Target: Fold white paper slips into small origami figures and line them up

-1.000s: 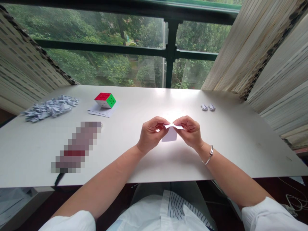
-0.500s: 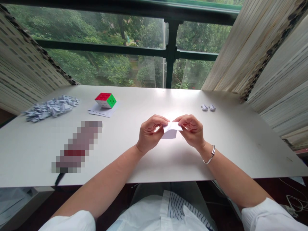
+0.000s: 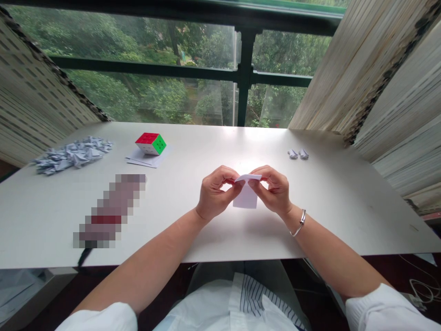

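A small sheet of white paper (image 3: pixel 245 198) is held up over the middle of the table, bent over along its upper edge with its lower part hanging down. My left hand (image 3: pixel 217 191) pinches its left side between thumb and fingers. On the right side, my right hand (image 3: pixel 273 189) pinches it the same way, the two thumbs close together on the near face. The fingertips behind the paper are partly hidden.
On the white table (image 3: pixel 330 202), a puzzle cube (image 3: pixel 150 144) rests on some paper sheets (image 3: pixel 156 161). Folded paper pieces (image 3: pixel 74 154) are heaped far left; two small ones (image 3: pixel 298 154) lie back right. A blurred-out long object (image 3: pixel 110 211) lies left of my arm.
The paper has tilted so its lower part hangs further down toward me. Both thumbs have moved inward onto its near face, closer together.
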The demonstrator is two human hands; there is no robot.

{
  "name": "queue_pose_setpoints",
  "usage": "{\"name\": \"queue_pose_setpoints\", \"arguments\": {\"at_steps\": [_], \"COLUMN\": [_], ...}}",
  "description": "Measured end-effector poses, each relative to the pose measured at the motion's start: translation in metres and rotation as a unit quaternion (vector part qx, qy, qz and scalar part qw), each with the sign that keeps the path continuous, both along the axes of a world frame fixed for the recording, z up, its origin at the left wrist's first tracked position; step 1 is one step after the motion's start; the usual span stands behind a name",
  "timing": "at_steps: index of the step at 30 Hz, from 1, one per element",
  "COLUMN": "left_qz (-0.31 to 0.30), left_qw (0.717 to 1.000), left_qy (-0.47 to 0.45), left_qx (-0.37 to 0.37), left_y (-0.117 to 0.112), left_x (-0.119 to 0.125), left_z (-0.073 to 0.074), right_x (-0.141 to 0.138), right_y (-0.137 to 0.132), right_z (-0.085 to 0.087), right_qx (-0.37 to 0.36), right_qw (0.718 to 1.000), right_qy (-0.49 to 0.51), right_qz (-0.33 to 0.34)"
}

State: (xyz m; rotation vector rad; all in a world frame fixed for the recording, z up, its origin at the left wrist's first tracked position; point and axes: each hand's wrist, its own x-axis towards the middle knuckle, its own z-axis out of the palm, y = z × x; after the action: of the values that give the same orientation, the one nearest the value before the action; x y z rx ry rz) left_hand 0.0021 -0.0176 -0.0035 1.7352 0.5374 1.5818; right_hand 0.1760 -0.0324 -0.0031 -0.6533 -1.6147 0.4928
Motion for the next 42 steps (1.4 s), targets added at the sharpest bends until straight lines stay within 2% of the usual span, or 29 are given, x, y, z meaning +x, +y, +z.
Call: {"name": "queue_pose_setpoints", "arguments": {"at_steps": [4,10,20,25,28,33,38,42], "left_qz": [0.019,0.039,0.026,0.055,0.076,0.082,0.092,0.077], "left_qw": [0.998,0.99,0.984,0.979,0.977,0.975,0.975,0.977], "left_qy": [0.011,0.018,-0.006,-0.019,-0.017,-0.006,0.01,0.019], "left_qx": [-0.067,-0.132,-0.177,-0.194,-0.201,-0.206,-0.2,-0.197], "left_y": [-0.003,-0.004,-0.001,0.001,0.002,0.003,0.002,0.001], "left_x": [0.002,0.003,0.006,0.006,0.006,0.006,0.006,0.006], "left_z": [0.001,-0.001,-0.002,0.0,0.001,0.001,0.0,0.0], "right_x": [-0.005,-0.007,-0.005,-0.004,-0.004,0.0,0.003,0.004], "right_y": [-0.001,-0.003,0.0,0.0,0.002,0.009,0.01,0.011], "right_z": [-0.002,-0.003,-0.003,-0.002,0.001,0.004,0.006,0.007], "right_qx": [-0.016,-0.066,-0.108,-0.133,-0.217,-0.355,-0.432,-0.457], "right_qw": [0.999,0.996,0.994,0.991,0.973,0.917,0.874,0.855], "right_qy": [0.032,0.019,0.004,0.005,0.051,0.126,0.136,0.141], "right_qz": [-0.03,-0.051,-0.012,0.016,0.062,0.132,0.175,0.199]}}
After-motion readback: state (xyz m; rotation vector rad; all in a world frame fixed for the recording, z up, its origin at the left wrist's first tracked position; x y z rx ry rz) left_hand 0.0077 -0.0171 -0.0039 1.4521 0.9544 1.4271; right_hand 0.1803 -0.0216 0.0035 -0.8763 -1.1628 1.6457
